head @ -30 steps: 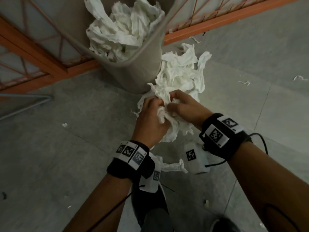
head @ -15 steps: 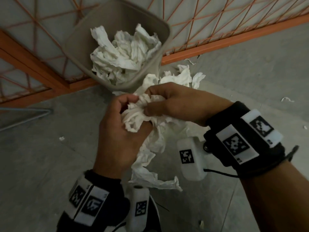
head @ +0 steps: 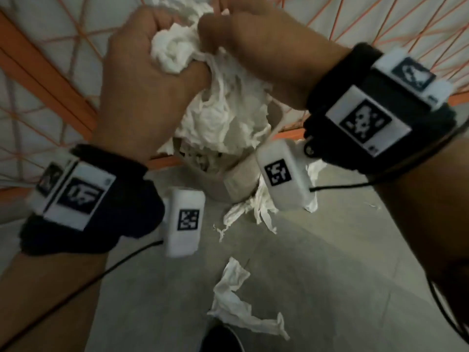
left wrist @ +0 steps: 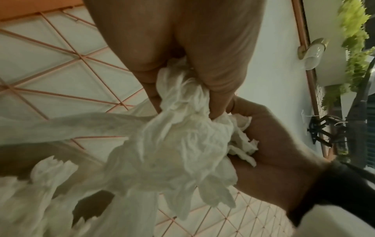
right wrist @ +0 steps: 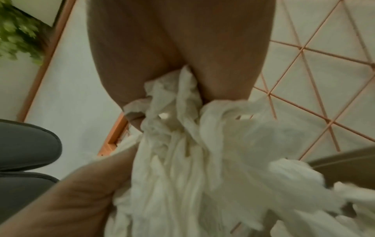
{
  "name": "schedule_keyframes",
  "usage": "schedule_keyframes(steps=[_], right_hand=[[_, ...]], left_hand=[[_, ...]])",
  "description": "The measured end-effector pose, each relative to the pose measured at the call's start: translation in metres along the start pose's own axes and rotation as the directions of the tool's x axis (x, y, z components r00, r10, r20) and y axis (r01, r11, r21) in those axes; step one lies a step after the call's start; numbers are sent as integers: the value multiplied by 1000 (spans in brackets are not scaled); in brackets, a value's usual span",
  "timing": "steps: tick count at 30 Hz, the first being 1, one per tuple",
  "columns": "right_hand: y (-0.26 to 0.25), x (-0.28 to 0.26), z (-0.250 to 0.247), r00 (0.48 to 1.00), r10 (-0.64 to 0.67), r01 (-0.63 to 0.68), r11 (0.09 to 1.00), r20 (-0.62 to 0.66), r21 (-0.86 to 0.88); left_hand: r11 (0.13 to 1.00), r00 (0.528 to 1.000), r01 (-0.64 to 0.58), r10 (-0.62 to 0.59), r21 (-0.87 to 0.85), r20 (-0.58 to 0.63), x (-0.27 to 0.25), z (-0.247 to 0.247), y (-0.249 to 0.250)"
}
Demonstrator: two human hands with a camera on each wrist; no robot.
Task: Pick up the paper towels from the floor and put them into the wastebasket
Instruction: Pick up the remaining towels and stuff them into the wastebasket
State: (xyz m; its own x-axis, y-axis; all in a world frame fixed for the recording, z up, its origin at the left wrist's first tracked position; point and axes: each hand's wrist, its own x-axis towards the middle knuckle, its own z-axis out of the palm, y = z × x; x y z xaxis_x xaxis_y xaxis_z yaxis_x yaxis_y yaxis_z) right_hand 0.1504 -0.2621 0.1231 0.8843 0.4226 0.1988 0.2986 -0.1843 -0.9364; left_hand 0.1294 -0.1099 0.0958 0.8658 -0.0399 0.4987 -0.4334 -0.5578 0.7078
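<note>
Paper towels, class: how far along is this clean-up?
Done: the wastebasket already holds crumpled towels. In hand: the left hand and right hand grip a bunch above it. Left: loose towels on the floor and beside the basket.

A crumpled bunch of white paper towels [left wrist: 178,144] is gripped from above by the left hand [left wrist: 182,48], its fingers curled into the paper. The same bunch is held from the right by the right hand [left wrist: 274,152], on whose wrist a black band [left wrist: 332,192] is worn. An orange lattice fence [left wrist: 61,67] is seen behind, and green foliage [left wrist: 355,32] at the upper right.
</note>
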Motion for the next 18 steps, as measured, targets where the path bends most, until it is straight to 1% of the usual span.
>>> schedule_keyframes(steps=[1, 2, 3, 4, 5, 6, 7, 8, 9, 10, 12, 13, 14, 16, 18], right_hand=[[4, 8, -1, 999, 33, -33, 999, -7, -35], [9, 15, 0, 995, 91, -92, 995, -27, -46], [14, 23, 0, 986, 161, -163, 985, -46, -52], [21, 30, -1, 973, 229, -232, 967, -37, -109], [29, 35, 0, 950, 311, -297, 922, 18, -250], [36, 39, 1, 923, 379, -323, 853, 61, -411], [44, 41, -1, 905, 422, -326, 778, 62, -537], [50, 42, -1, 891, 451, -326, 717, 53, -616], [54, 41, 1, 879, 472, -318, 675, 59, -666], [58, 39, 4, 875, 477, -274, 630, 83, -726], [72, 40, 10, 838, 531, -218, 533, 123, -818], [79, 42, 15, 809, 571, -198, 490, 141, -849], [87, 43, 21, 788, 594, -185, 481, 163, -857], [103, 47, 27, 764, 611, -169, 501, 209, -849], [111, 45, 36, 735, 642, -145, 462, 217, -875]], left_hand=[[1000, 1000, -13, 13, 12, 1, 8, 3, -6], [999, 1000, 2, -2, 43, 10, 14, 6, -14], [996, 999, 41, -43, 77, 25, 19, 10, -21], [989, 994, 92, -97, 115, 43, 22, 15, -31], [976, 986, 140, -153, 166, 65, 25, 21, -41], [958, 975, 169, -197, 231, 100, 25, 27, -51], [935, 960, 177, -233, 306, 155, 26, 33, -62], [911, 937, 160, -261, 381, 230, 26, 39, -72], [883, 905, 116, -284, 455, 318, 25, 44, -79], [858, 866, 54, -294, 511, 404, 23, 49, -84], [810, 790, -77, -307, 582, 532, 19, 57, -90], [792, 767, -107, -319, 601, 557, 17, 61, -93], [778, 750, -131, -328, 615, 575, 14, 64, -96], [740, 704, -164, -375, 652, 603, 8, 70, -98], [711, 635, -172, -449, 682, 628, 6, 74, -101]])
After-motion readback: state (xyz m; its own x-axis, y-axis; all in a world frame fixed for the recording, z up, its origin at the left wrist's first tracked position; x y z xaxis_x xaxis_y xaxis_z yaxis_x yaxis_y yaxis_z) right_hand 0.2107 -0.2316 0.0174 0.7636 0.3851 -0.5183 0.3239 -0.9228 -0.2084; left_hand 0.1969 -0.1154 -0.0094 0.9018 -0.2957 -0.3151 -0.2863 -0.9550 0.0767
